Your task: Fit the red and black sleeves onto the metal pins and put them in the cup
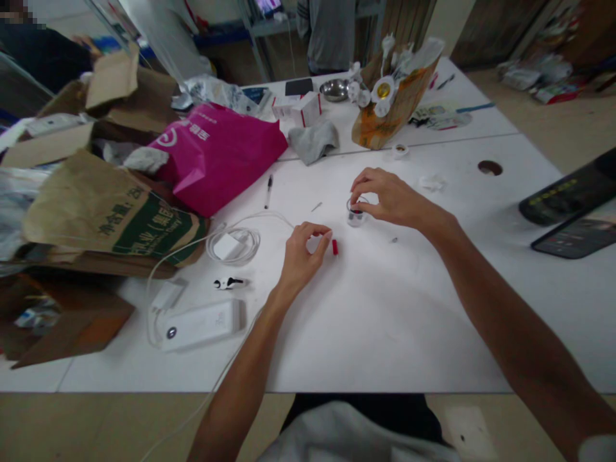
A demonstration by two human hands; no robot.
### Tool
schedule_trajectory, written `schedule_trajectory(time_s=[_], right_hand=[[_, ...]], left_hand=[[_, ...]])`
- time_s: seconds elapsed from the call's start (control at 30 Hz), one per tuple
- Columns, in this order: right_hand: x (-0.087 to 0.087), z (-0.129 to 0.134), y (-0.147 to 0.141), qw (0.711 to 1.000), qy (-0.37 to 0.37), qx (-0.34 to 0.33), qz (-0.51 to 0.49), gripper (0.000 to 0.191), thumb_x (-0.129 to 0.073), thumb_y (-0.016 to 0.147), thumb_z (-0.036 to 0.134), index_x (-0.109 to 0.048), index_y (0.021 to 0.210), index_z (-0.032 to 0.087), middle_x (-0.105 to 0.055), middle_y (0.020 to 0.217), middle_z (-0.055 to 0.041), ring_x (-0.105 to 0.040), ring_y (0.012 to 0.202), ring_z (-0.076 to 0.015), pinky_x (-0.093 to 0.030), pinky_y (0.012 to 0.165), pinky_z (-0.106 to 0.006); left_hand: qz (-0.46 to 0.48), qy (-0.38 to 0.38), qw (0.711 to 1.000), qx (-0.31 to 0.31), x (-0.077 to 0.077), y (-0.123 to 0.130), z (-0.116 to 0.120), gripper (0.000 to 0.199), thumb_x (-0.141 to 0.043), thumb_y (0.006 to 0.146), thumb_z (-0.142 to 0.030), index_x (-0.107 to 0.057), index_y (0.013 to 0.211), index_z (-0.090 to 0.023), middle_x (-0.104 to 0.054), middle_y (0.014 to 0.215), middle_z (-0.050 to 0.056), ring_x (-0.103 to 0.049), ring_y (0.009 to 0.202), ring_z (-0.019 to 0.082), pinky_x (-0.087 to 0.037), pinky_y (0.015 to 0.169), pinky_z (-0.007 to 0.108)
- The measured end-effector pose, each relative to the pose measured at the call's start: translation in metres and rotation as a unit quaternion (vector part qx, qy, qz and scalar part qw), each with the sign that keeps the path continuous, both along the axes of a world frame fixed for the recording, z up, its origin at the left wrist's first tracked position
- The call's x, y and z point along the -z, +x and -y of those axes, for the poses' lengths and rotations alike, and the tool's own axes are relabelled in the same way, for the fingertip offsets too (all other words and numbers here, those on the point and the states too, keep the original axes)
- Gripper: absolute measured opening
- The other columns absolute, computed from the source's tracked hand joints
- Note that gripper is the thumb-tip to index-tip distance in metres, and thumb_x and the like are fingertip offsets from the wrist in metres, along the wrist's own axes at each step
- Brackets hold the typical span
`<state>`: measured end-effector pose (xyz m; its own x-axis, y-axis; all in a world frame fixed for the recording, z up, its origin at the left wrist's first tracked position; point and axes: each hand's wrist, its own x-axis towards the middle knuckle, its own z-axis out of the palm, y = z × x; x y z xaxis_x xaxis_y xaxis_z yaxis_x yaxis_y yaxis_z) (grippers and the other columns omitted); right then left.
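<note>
On the white table, my left hand [307, 249] rests with thumb and index fingertips pressed together; whatever may be between them is too small to make out. A small red piece [335, 247] lies just right of those fingertips. My right hand [385, 197] reaches to a small clear cup [355, 217], its thumb and index fingertips together at the rim. Something dark red shows inside the cup by the fingertips, but whether they grip it is unclear. A thin metal pin [316, 206] lies left of the cup, and a tiny metal piece [394, 240] lies to its right.
At left are a pink bag [221, 154], a brown paper bag [110, 205], a coiled white cable [255, 247] and a white power bank [205, 325]. A black pen [268, 191] lies farther back. A phone [577, 234] stands at right. People stand behind the table.
</note>
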<state>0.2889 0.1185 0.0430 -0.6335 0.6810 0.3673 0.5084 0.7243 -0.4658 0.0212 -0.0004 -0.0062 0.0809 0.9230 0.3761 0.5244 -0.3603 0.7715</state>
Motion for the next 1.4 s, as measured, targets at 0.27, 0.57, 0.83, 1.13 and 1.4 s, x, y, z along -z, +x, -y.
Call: schedule_trajectory(time_s=[0.27,0.57,0.83,1.13,1.4], right_hand=[[-0.007,0.003,0.004,1.000,0.006,-0.007,-0.012,0.009,-0.077,0.102,0.027,-0.086,0.103,0.025,-0.078,0.122,-0.0108,-0.072,0.116,-0.0317,-0.053,0.110,-0.051],[-0.030,0.010,0.010,0.998,0.030,0.006,-0.053,0.006,-0.082,0.098,0.025,-0.088,0.098,0.025,-0.082,0.115,-0.0094,-0.075,0.109,-0.0333,-0.056,0.105,-0.053],[-0.067,0.028,0.022,0.998,0.023,0.006,-0.052,0.001,-0.086,0.102,0.034,-0.086,0.102,0.034,-0.084,0.117,-0.0060,-0.077,0.110,-0.0340,-0.059,0.107,-0.054],[-0.086,0.051,0.018,0.997,-0.012,0.008,-0.074,0.002,-0.086,0.102,0.037,-0.087,0.102,0.035,-0.086,0.113,-0.0039,-0.078,0.106,-0.0322,-0.060,0.097,-0.051],[-0.082,0.069,-0.002,0.995,-0.063,-0.008,-0.076,0.014,-0.081,0.105,0.039,-0.089,0.101,0.028,-0.090,0.107,-0.0040,-0.079,0.096,-0.0271,-0.061,0.092,-0.042]], left_hand=[[-0.002,0.005,1.000,0.003,0.001,0.000,0.000,0.009,-0.075,0.110,-0.028,-0.081,0.107,-0.024,-0.086,0.108,0.005,-0.077,0.104,0.024,-0.060,0.098,0.042],[0.002,0.010,1.000,0.008,0.001,0.000,0.000,0.008,-0.075,0.110,-0.028,-0.081,0.106,-0.024,-0.085,0.106,0.005,-0.076,0.103,0.024,-0.059,0.096,0.042],[-0.002,0.010,1.000,0.008,0.001,0.000,0.000,0.007,-0.076,0.110,-0.027,-0.081,0.107,-0.024,-0.085,0.106,0.005,-0.077,0.102,0.023,-0.060,0.096,0.041],[0.009,0.034,0.999,0.028,-0.008,0.005,0.005,0.010,-0.077,0.112,-0.033,-0.080,0.118,-0.025,-0.084,0.109,0.006,-0.077,0.104,0.024,-0.061,0.097,0.042],[0.035,0.077,0.995,0.062,-0.018,0.014,0.016,0.029,-0.084,0.110,-0.043,-0.077,0.132,-0.025,-0.084,0.118,0.008,-0.078,0.110,0.024,-0.061,0.098,0.042]])
